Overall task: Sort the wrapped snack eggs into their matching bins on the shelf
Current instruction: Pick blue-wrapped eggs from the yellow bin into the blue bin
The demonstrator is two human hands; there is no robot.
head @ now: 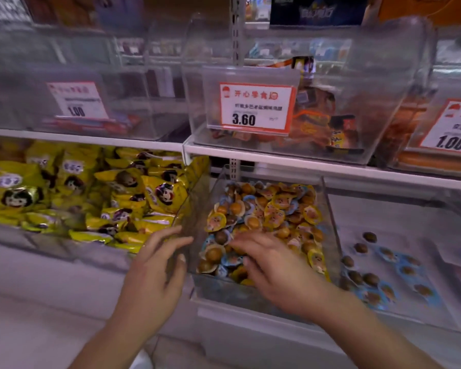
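The left hand (155, 265) is held open, with its fingers spread, at the front left corner of the middle bin (330, 209). The right hand (274, 265) is laid on the pile of wrapped snack eggs (264, 211) in that clear bin, with its fingers bent down into them; whether an egg is pinched cannot be told. Yellow and blue wrappers are mixed in this pile. Just to the right, a few blue-wrapped eggs (386, 272) are spread out in the right bin (399, 217). To the left, yellow snack bags (91, 193) are heaped in another bin. Above, a price tag (256, 107) marked 3.60 is seen on the upper shelf (330, 163).
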